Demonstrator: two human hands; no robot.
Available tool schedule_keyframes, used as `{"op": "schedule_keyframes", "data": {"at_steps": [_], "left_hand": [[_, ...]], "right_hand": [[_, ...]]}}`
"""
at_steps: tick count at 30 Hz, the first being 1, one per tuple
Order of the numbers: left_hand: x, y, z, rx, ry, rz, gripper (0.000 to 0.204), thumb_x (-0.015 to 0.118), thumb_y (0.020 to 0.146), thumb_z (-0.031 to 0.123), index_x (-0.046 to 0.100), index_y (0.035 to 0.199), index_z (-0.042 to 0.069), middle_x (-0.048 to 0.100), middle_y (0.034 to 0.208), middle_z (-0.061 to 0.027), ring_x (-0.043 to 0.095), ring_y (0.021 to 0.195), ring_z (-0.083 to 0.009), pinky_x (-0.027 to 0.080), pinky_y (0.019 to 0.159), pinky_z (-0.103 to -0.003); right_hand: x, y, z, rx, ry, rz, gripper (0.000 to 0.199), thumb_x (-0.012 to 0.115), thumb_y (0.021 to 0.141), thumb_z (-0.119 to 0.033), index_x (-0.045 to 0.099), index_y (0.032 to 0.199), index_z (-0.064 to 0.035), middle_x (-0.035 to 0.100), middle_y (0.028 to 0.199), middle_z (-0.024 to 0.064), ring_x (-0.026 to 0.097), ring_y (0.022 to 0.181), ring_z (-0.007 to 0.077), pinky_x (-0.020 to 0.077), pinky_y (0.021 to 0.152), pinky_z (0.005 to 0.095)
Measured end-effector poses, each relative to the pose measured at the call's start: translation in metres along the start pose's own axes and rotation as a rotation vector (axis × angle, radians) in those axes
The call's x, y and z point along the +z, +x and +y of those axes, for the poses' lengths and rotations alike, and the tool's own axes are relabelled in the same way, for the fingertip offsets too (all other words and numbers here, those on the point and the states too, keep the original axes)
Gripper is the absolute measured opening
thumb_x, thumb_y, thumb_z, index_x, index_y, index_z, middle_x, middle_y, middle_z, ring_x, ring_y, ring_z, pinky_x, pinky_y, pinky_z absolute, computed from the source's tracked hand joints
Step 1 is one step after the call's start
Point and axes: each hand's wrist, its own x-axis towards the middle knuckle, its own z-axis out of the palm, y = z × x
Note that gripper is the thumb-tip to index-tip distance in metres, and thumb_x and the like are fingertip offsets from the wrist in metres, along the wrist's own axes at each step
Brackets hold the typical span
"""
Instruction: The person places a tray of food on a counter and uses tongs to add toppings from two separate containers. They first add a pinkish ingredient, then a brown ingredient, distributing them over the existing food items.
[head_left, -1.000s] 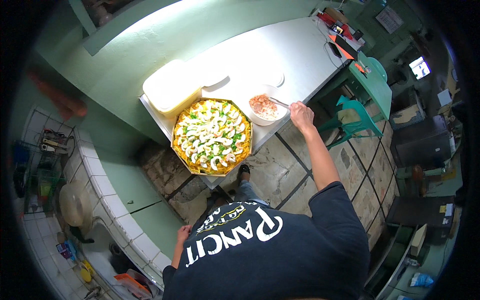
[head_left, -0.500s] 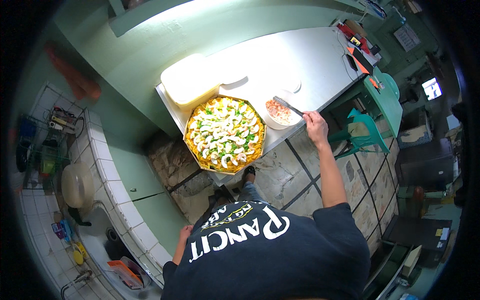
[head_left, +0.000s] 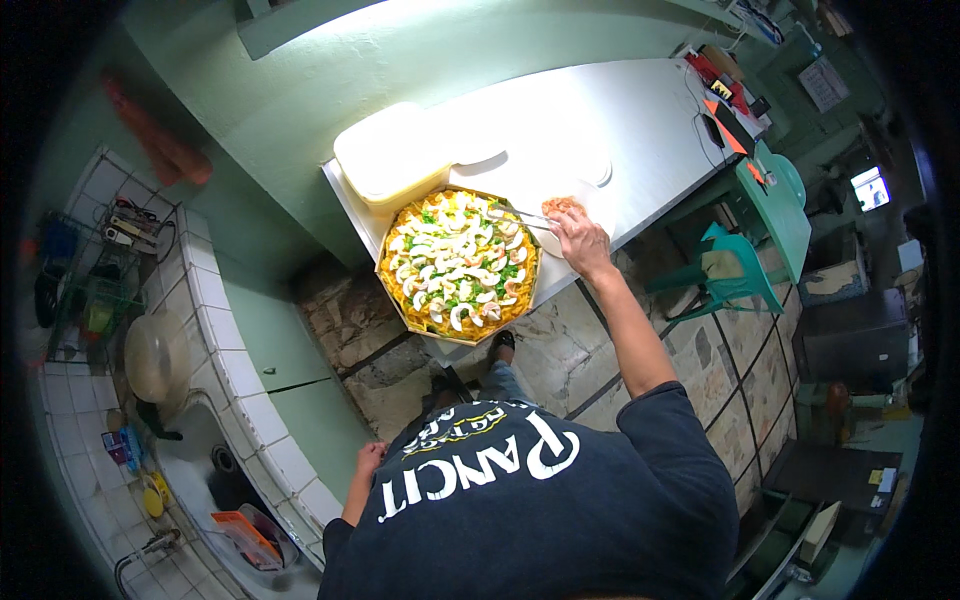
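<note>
My right hand is closed around metal tongs, whose tips reach over the right part of an octagonal tray. The tray holds orange-yellow noodles topped with white slices, chopped greens and a few pinkish pieces. Under and behind my right hand stands a white bowl of small pink pieces that look like shrimp, partly hidden by the hand. Low beside my body hangs my left hand, away from the table, with its fingers mostly hidden.
A yellowish tub with a white lid stands against the tray's far left side on the white table. To the right are a green chair and a green table. A tiled counter with a sink runs along the left.
My right hand has moved left with the tongs, from the bowl's right side to over the bowl. The tong tips have gone from the bowl to above the noodles.
</note>
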Motion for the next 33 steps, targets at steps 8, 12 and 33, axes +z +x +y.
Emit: {"op": "schedule_keyframes", "data": {"at_steps": [8,12,33], "left_hand": [[0.005,-0.001,-0.022,0.001,-0.046,0.030,0.026,0.060,0.089,0.022,0.071,0.100,0.001,0.070,0.084,-0.0066,0.062,0.074,-0.0149,0.050,0.069,-0.030],[0.005,-0.004,-0.018,-0.054,-0.074,0.048,0.026,0.062,0.088,0.023,0.072,0.099,0.001,0.069,0.081,-0.0060,0.061,0.073,-0.0151,0.049,0.069,-0.031],[0.006,0.014,0.003,0.057,-0.022,-0.011,0.022,0.060,0.092,0.018,0.070,0.101,0.001,0.071,0.092,-0.0083,0.064,0.085,-0.0156,0.050,0.079,-0.030]], "right_hand": [[0.030,0.032,-0.020,-0.189,-0.158,0.010,0.015,0.059,0.090,-0.020,0.066,0.095,-0.0082,0.063,0.089,0.0075,0.066,0.076,0.0259,0.0529,0.068,0.0371],[0.028,0.035,-0.019,-0.123,-0.095,0.000,0.016,0.058,0.091,-0.021,0.067,0.097,-0.0090,0.063,0.085,0.0079,0.066,0.076,0.0265,0.0527,0.068,0.0376],[-0.032,-0.018,0.084,0.471,-0.263,-0.104,0.025,0.054,0.093,-0.026,0.068,0.093,-0.0062,0.066,0.096,0.0147,0.066,0.086,0.0388,0.0516,0.077,0.0492]]}}
